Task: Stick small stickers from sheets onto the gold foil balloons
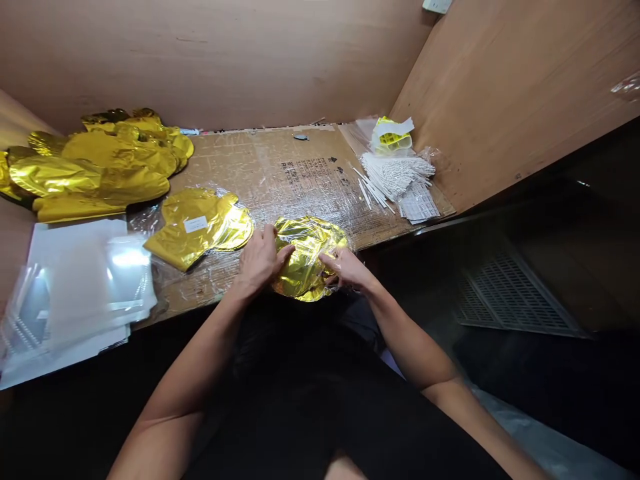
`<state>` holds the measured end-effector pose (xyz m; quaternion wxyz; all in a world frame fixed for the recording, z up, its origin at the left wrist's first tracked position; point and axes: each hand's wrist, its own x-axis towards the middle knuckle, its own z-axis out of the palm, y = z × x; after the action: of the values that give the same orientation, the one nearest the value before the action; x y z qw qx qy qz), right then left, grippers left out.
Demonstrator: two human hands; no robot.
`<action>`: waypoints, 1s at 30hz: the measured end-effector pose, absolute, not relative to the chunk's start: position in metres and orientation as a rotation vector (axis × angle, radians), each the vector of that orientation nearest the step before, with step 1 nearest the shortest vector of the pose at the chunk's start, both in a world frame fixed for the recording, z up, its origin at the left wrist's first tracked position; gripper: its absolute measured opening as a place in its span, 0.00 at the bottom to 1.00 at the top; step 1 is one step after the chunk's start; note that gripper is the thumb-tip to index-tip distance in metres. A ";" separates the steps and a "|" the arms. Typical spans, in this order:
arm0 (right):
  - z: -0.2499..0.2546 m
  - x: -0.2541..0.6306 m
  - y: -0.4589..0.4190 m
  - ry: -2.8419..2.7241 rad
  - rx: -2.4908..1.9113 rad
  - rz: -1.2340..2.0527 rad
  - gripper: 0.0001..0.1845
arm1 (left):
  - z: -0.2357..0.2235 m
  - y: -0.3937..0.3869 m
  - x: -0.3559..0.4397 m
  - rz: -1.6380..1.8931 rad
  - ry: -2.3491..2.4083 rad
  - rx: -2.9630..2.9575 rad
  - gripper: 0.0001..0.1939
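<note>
A gold foil balloon (305, 257), flat and wrapped in clear plastic, lies at the front edge of the bench between my hands. My left hand (261, 259) grips its left side, thumb on top and fingers partly hidden. On its right side, my right hand (345, 267) pinches the plastic and foil with the thumb and fingers closed. Just left of my left hand rests another flat gold foil balloon (200, 223) in clear plastic, with a small white label (195, 224) on it.
A heap of gold foil balloons (100, 160) fills the back left. Clear plastic bags (80, 287) overhang the front left edge. White sticks (395, 175) lie at the right by a yellow plastic piece (393, 137). Wooden walls (225, 60) enclose the cardboard-covered bench (260, 157).
</note>
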<state>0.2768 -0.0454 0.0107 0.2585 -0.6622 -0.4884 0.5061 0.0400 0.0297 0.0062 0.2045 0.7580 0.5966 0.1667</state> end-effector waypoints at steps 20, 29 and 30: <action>0.066 0.257 -0.024 -0.968 -1.253 1.559 0.27 | 0.029 0.031 -0.019 1.183 1.015 0.931 0.34; 0.059 0.244 -0.002 -1.030 -1.349 1.642 0.24 | 0.029 0.017 -0.029 1.241 1.163 1.138 0.25; 0.048 0.243 0.000 -1.020 -1.369 1.692 0.25 | 0.019 0.017 -0.027 1.214 1.204 1.148 0.23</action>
<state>0.2435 -0.0001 0.0483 0.3608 -0.5311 -0.3958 0.6566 -0.0271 0.0168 0.0191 0.5151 0.4776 0.5011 0.5054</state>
